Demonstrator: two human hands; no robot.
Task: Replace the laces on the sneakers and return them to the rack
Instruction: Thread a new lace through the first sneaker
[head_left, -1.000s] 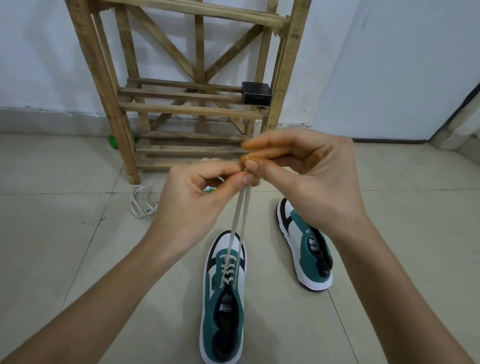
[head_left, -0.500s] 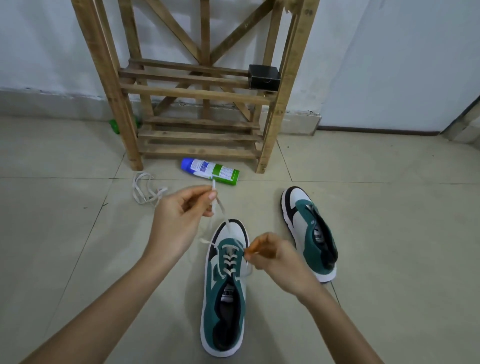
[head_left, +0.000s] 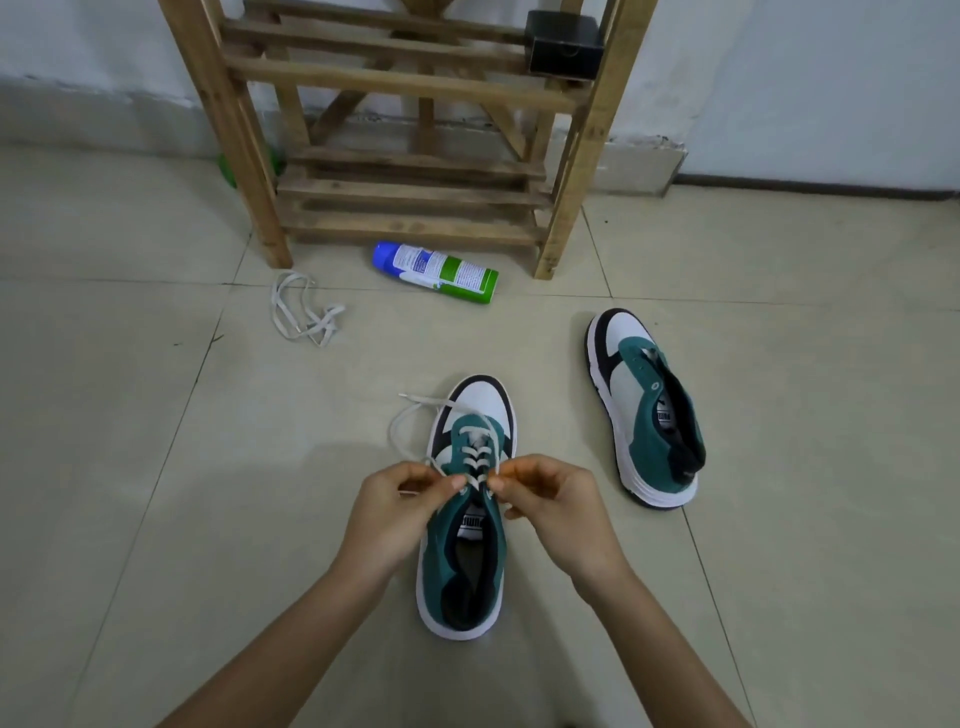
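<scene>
A green, white and black sneaker (head_left: 467, 561) stands on the floor in front of me, toe pointing away, with a white lace (head_left: 475, 457) crossed through its lower eyelets. My left hand (head_left: 400, 514) pinches the lace at the shoe's left eyelet row; the lace's free end loops out to the left on the floor. My right hand (head_left: 556, 504) pinches the lace at the right eyelet row. The second sneaker (head_left: 649, 415) lies to the right with no lace in it. A loose white lace (head_left: 301, 314) lies on the floor at the left. The wooden rack (head_left: 415, 130) stands against the wall.
A blue, white and green spray can (head_left: 436, 270) lies on its side in front of the rack. A small black box (head_left: 563, 44) sits on a rack shelf at the right. The floor is pale tile.
Both hands came down from chest height, where they held the two lace ends up together, to the sneaker's eyelets. The lace is now slack, its left end on the floor.
</scene>
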